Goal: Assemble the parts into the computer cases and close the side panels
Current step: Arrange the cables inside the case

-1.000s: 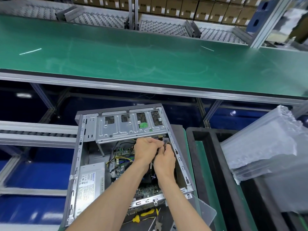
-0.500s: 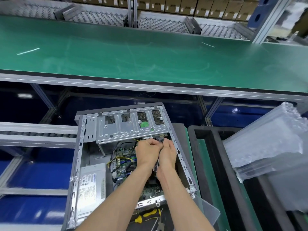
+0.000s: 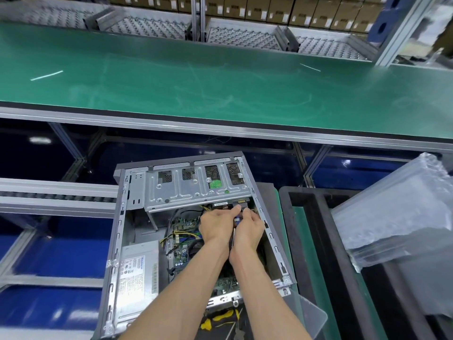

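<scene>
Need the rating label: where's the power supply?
Head view: the power supply sits in the open case's near-left corner, left of the motherboard.

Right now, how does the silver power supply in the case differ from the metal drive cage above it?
The power supply is a closed silver box with a printed label, at the near left of the case; the drive cage is a perforated, stamped plate with a green sticker, spanning the far end. No hand touches the power supply; both hands work just under the drive cage's right edge. Both are bare grey metal, mounted inside.
</scene>
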